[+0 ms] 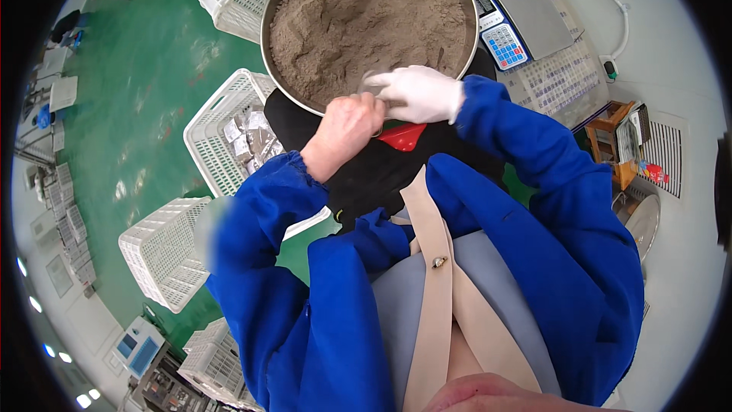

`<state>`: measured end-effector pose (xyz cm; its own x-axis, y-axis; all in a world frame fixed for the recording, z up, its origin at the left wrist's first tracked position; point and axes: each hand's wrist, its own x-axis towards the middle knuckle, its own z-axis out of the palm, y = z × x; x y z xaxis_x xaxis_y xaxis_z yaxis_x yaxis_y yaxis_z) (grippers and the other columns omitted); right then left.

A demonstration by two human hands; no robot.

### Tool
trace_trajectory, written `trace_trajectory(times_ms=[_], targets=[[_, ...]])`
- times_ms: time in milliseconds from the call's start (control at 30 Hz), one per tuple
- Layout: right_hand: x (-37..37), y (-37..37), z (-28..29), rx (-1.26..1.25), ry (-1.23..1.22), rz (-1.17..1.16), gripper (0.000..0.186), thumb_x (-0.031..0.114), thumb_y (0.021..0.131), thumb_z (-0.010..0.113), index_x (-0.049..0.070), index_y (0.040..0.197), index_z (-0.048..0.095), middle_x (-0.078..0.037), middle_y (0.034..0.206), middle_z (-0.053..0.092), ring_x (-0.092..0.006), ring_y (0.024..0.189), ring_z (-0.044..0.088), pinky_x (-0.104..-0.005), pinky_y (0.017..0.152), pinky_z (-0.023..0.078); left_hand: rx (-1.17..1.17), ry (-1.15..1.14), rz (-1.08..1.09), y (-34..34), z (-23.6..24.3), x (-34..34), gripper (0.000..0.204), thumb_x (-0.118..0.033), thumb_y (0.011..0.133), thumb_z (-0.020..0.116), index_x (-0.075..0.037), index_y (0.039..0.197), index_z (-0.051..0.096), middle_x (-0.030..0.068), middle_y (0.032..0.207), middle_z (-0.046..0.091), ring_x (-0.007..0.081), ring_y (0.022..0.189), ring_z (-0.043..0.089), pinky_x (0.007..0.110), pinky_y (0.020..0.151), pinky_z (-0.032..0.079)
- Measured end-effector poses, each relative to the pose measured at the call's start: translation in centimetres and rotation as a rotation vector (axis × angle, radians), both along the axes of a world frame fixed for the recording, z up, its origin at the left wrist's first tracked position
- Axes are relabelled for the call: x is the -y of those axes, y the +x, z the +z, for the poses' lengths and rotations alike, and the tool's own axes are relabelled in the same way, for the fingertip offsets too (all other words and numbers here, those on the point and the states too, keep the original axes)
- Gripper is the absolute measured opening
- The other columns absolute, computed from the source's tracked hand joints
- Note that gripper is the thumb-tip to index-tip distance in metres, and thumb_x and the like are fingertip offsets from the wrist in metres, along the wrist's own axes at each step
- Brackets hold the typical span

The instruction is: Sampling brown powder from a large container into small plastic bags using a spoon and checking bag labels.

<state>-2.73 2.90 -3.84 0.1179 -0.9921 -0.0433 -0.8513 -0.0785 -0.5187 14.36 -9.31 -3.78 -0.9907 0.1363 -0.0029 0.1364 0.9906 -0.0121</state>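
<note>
A wide metal basin (pixel 267 53) holds a heap of grey-brown powder (pixel 366 19). At its near rim my two hands meet. My left hand (pixel 347 128) is bare, its fingers closed against the fingers of the other. My right hand (pixel 423 95) wears a white glove and has its fingers pinched together. Something small and see-through, blurred, shows at the fingertips; its kind cannot be made out. Just below the hands, a red piece (pixel 402 137) lies against dark cloth over my lap, partly covered by them.
Left of my lap a white perforated basket (pixel 204 141) holds several small clear packets (pixel 255 141) of grey contents. More white baskets stand at the far left (pixel 164 255) and behind the basin (pixel 229 0). A digital scale (pixel 526 11) sits right of the basin, near a wooden stool (pixel 614 141).
</note>
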Motion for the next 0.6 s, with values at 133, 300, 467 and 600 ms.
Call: trace_trajectory(times_ms=[133, 300, 467, 600], targets=[[-0.8, -5.5, -0.6, 0.037, -0.334, -0.466, 0.039, 0.033, 0.090, 0.063, 0.007, 0.118, 0.065, -0.015, 0.120, 0.066, -0.0325, 0.108, 0.064, -0.0399, 0.094, 0.050, -0.035, 0.045, 0.067, 1.2, -0.7, 3.2, 0.007, -0.008, 0.077, 0.060, -0.006, 0.084, 0.060, 0.0093, 0.078, 0.062, 0.0229, 0.068, 0.067, 0.034, 0.055, 0.055], [-0.3, -10.2, -7.2, -0.325, 0.605, -0.518, 0.041, 0.040, 0.092, 0.060, 0.008, 0.116, 0.066, -0.017, 0.108, 0.070, -0.0349, 0.102, 0.067, -0.0456, 0.088, 0.053, -0.002, 0.131, 0.161, 0.9, -0.6, 3.8, 0.014, -0.005, 0.079, 0.056, -0.006, 0.093, 0.054, 0.0098, 0.079, 0.059, 0.0275, 0.075, 0.066, 0.038, 0.062, 0.054], [-0.7, -10.0, -12.6, -0.092, 0.426, -0.594, 0.029, 0.032, 0.092, 0.058, 0.007, 0.100, 0.069, -0.019, 0.102, 0.070, -0.0357, 0.101, 0.066, -0.0470, 0.086, 0.052, -0.128, 0.295, 0.235, 0.0, -0.8, 4.3, 0.017, -0.003, 0.080, 0.060, -0.006, 0.097, 0.056, 0.0099, 0.073, 0.060, 0.0284, 0.070, 0.064, 0.040, 0.058, 0.051], [-0.1, -10.6, -14.4, -0.034, 0.427, -0.696, 0.026, 0.030, 0.093, 0.056, 0.007, 0.099, 0.068, -0.019, 0.098, 0.070, -0.0368, 0.098, 0.066, -0.0470, 0.085, 0.052, -0.144, 0.365, 0.377, -0.3, -0.9, 4.8, 0.012, -0.001, 0.077, 0.060, -0.007, 0.087, 0.058, 0.0086, 0.071, 0.060, 0.0281, 0.068, 0.065, 0.039, 0.059, 0.052]])
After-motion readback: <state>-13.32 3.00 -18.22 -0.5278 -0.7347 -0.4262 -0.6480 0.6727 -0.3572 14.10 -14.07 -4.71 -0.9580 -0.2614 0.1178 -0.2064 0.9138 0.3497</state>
